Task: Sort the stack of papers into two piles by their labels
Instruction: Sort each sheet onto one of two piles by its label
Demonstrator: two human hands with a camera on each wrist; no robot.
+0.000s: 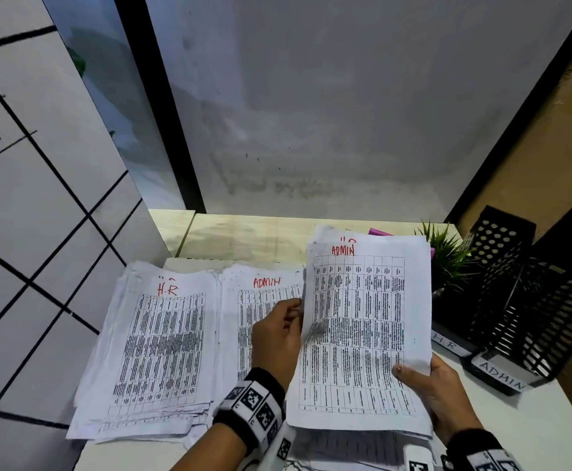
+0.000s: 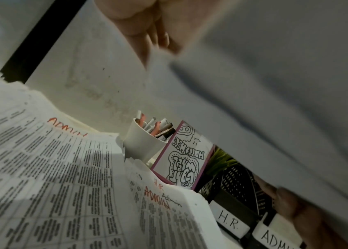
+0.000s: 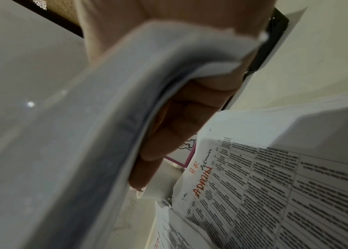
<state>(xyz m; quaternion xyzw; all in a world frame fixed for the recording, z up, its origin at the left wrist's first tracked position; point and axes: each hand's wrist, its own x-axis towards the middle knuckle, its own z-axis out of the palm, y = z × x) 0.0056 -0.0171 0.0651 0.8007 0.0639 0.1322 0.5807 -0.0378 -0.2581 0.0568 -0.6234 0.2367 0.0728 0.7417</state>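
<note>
Two piles lie on the white table: one headed H.R (image 1: 162, 334) at the left, one headed ADMIN (image 1: 264, 294) in the middle. My right hand (image 1: 413, 375) grips the lower right corner of a raised bundle of printed sheets (image 1: 362, 328) whose top sheet reads ADMIN; its fingers (image 3: 169, 134) curl under the bundle (image 3: 96, 134). My left hand (image 1: 296, 309) pinches the left edge of that top sheet, above the ADMIN pile. In the left wrist view, more labelled sheets (image 2: 169, 210) lie on the table under the bundle.
Two black mesh file trays tagged H.R (image 1: 495, 283) and ADMIN (image 1: 549, 334) stand at the right, beside a small green plant (image 1: 447, 256). A white cup of pens (image 2: 145, 143) and a purple-framed card (image 2: 186, 160) stand behind the papers. Walls close the back and left.
</note>
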